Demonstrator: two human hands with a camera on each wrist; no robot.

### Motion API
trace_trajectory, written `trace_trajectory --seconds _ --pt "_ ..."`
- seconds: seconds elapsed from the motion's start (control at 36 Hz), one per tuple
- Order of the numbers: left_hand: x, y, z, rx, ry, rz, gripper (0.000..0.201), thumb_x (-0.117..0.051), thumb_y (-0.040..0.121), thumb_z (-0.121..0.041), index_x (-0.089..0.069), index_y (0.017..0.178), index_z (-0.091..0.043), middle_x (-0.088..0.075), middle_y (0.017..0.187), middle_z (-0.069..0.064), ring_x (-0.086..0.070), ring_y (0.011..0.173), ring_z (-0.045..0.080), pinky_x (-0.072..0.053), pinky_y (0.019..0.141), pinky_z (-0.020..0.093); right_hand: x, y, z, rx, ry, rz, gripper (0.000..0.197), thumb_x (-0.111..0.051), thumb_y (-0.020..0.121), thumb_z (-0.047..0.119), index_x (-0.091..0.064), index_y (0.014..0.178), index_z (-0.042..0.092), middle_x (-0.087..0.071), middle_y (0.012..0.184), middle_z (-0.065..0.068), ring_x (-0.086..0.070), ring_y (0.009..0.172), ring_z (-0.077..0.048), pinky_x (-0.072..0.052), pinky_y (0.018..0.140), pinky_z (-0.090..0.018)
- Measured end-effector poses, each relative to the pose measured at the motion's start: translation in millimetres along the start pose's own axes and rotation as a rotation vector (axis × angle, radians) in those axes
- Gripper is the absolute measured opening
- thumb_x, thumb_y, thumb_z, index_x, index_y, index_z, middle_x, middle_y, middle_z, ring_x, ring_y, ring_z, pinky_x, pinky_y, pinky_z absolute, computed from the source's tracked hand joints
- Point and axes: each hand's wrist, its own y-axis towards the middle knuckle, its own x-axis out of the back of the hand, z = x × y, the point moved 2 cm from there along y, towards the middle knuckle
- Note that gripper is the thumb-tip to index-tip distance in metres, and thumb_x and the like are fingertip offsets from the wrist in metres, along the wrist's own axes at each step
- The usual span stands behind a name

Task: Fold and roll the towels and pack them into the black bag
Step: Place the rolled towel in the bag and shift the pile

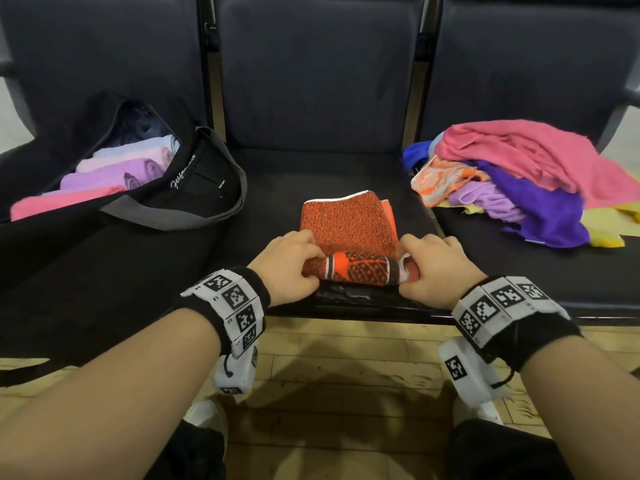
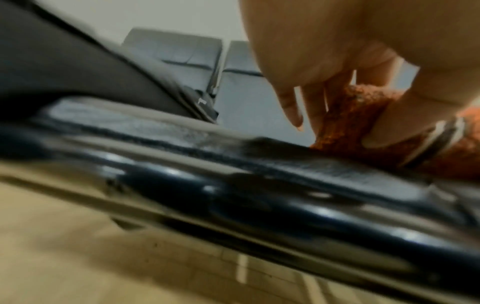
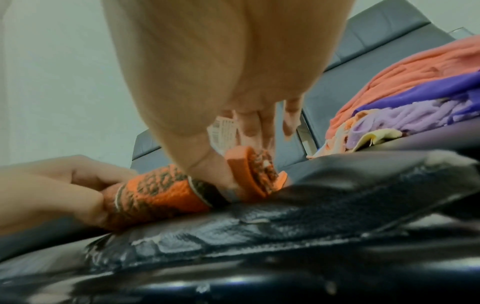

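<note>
Head view. Orange towel [image 1: 349,233] lies folded into a narrow strip on the middle seat [image 1: 277,188], its near end rolled into a short tube close to the seat's front edge. Left hand [image 1: 287,268] and right hand [image 1: 433,268] each curl round one end of the tube, thumbs on the near side, fingers over the top; gripping both ends likely keeps the roll even and tight. The unrolled part runs away toward the backrest, so there is free seat ahead for rolling. Black bag [image 1: 194,181] sits on the left seat, mouth open toward the person, with rolled towels [image 1: 114,171] lined up inside; some room seems left at the far end. Loose pile of towels [image 1: 519,181] waits on the right seat, well apart from the roll.

Left wrist view. Blurred. Left hand's thumb [image 2: 405,119] presses on the roll's near side, fingers draped over it. The seat's front rail [image 2: 259,205] runs just below; little margin behind the roll.

Right wrist view. Right hand's thumb [image 3: 207,164] clamps the roll's right end, where the spiral of layers shows. A white label [image 3: 223,131] sticks up behind it. The seat's worn edge [image 3: 259,226] is just in front.
</note>
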Motion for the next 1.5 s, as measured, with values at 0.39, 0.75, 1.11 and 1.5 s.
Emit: trace_trajectory --seconds 0.39,0.75,1.11,1.5 --pt "1.1 15.6 3.8 0.487 -0.673 -0.117 0.013 -0.053 0.093 -0.025 -0.056 0.105 -0.020 -0.058 0.094 -0.003 -0.054 0.079 0.008 -0.048 0.067 0.025 -16.4 13.1 -22.1 -0.313 0.761 -0.102 0.022 -0.050 0.096 0.023 -0.036 0.112 0.018 -0.059 0.086 -0.011 -0.058 0.085 -0.027 -0.046 0.081 -0.039" --pt "10.1 14.4 -3.6 0.537 -0.598 0.055 0.011 -0.055 0.092 -0.027 -0.062 0.094 -0.019 -0.055 0.076 -0.003 -0.051 0.064 0.011 -0.037 0.052 0.021 -10.7 14.7 -21.6 -0.500 0.558 -0.098 0.036 -0.058 0.091 0.039 -0.046 0.103 0.007 -0.056 0.091 -0.007 -0.055 0.084 -0.026 -0.046 0.080 -0.035" --pt "5.9 5.1 -10.4 0.096 -0.282 -0.169 0.010 -0.060 0.091 -0.027 -0.067 0.098 -0.024 -0.060 0.095 -0.014 -0.058 0.091 0.005 -0.050 0.085 0.028 -2.0 7.7 -13.7 -0.036 0.331 -0.319 0.043 -0.064 0.087 0.043 -0.062 0.060 0.009 -0.056 0.057 0.000 -0.053 0.062 -0.019 -0.037 0.061 -0.030" --pt "-0.9 5.2 -2.0 0.228 -0.285 0.008 0.048 -0.065 0.078 -0.029 -0.053 0.124 -0.026 -0.055 0.113 -0.002 -0.055 0.100 0.014 -0.048 0.089 0.029 -12.6 2.0 -16.7 -0.058 0.328 0.002 0.061 -0.080 0.074 0.030 -0.054 0.127 0.015 -0.038 0.122 -0.001 -0.039 0.122 -0.020 -0.032 0.107 -0.033"
